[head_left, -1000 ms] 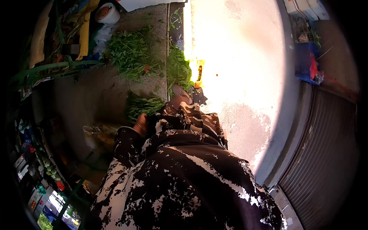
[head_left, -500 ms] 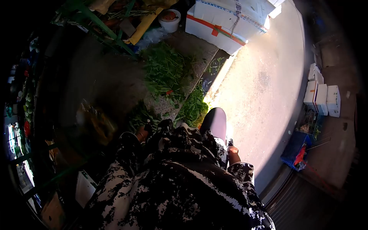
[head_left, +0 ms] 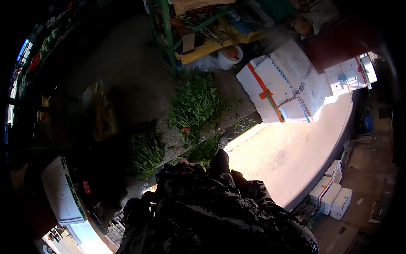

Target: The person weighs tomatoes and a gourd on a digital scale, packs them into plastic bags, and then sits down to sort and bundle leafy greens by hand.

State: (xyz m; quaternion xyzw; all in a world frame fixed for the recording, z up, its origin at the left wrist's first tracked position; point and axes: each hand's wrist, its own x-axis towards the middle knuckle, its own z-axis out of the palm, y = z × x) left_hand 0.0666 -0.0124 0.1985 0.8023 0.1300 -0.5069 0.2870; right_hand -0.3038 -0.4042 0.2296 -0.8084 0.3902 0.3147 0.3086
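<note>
One wide lane (head_left: 287,156) beside greens (head_left: 202,151)

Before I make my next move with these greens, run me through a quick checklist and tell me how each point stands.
1. Large pile of greens on the ground in plain view: ok.
2. Smaller bunch separate from the large pile: ok, bare ground shows between them.
3. Greens all gathered up: not ok, loose sprigs lie near the taped white box.
4. Shoe well away from the greens: not ok, leaves lie right beside it.
5. White bucket upright: ok, something orange-red shows inside.
6. Right hand empty: cannot tell, it is too dark.
</note>
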